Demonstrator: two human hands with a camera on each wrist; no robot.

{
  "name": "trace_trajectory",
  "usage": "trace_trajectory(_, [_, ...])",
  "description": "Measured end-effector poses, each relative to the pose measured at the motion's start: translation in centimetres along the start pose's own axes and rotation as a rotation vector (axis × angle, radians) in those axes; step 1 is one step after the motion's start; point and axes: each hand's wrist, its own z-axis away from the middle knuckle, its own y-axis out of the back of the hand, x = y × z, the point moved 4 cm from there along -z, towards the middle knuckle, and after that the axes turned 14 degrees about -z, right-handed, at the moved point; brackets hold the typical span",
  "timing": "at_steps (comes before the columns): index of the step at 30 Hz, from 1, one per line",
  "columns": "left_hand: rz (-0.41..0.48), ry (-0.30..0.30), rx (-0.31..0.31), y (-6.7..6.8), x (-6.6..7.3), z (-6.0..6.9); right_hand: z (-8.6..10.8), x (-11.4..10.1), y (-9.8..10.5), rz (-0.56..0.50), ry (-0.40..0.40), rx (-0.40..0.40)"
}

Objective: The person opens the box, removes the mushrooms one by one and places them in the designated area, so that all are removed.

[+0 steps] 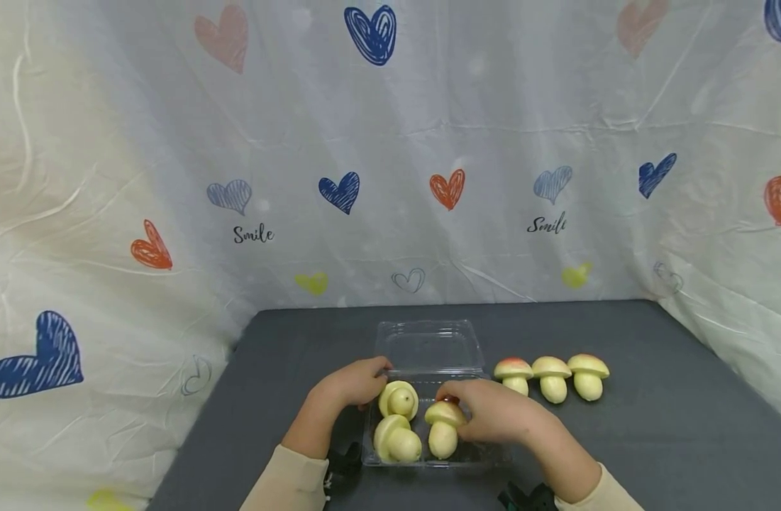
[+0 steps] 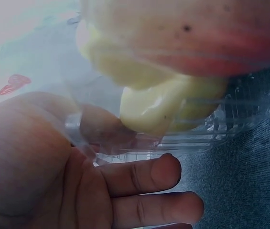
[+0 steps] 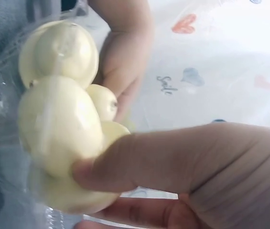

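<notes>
A clear plastic container (image 1: 438, 465) lies with its lid (image 1: 428, 348) folded back. My left hand (image 1: 355, 383) grips its left wall near the back corner; in the left wrist view two fingers (image 2: 139, 174) stretch out below the wall. Pinched in my right hand (image 1: 499, 411) is a pale mushroom (image 1: 442, 440), inside the container's right half with its stem toward me. The right wrist view has the thumb (image 3: 111, 164) pressed on it and fingers beneath. Two more mushrooms, one behind (image 1: 401, 403) and one in front (image 1: 404, 446), lie in the left half.
Three mushrooms with reddish caps, left (image 1: 513, 369), middle (image 1: 552, 387) and right (image 1: 588, 383), stand in a row right of the container. Dark grey cloth covers the table (image 1: 652, 440). A white curtain (image 1: 390, 241) with printed hearts hangs behind and at the sides.
</notes>
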Motion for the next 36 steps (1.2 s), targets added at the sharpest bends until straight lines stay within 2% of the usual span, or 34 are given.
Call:
trace_trajectory(3, [0.013, -0.001, 0.003, -0.4, -0.2, 0.2, 0.4, 0.0, 0.2, -0.042, -0.005, -0.017])
trace_trajectory(9, [0.058, -0.035, -0.032, -2.1, -0.8, 0.0, 1.7, 0.8, -0.2, -0.166, -0.026, -0.071])
trace_trajectory(13, [0.086, -0.037, -0.016, -1.8, -1.4, -0.2, 1.7, 1.5, -0.1, -0.307, -0.026, -0.098])
trace_trajectory(17, [0.126, -0.013, 0.018, -1.3, -2.2, 0.6, 1.8, 2.5, 0.1, -0.504, -0.004, -0.103])
trace_trajectory(20, [0.156, -0.007, 0.073, -1.9, -2.6, 1.7, 2.5, 3.3, 0.1, -0.617, 0.029, -0.060])
trace_trajectory(23, [0.182, -0.008, 0.159, -3.2, -2.9, 2.7, 3.4, 4.0, -0.4, -0.716, 0.047, 0.002])
trace_trajectory(28, [0.269, -0.012, 0.315, -4.9, -3.3, 3.6, 4.3, 5.0, -1.8, -0.915, -0.026, 0.108])
trace_trajectory(32, [0.375, -0.018, 0.410, -5.0, -3.2, 3.7, 4.5, 4.9, -1.8, -0.961, -0.058, 0.219])
trace_trajectory(36, [0.436, -0.002, 0.463, -4.5, -2.5, 4.4, 4.6, 4.3, -1.1, -0.981, -0.053, 0.300])
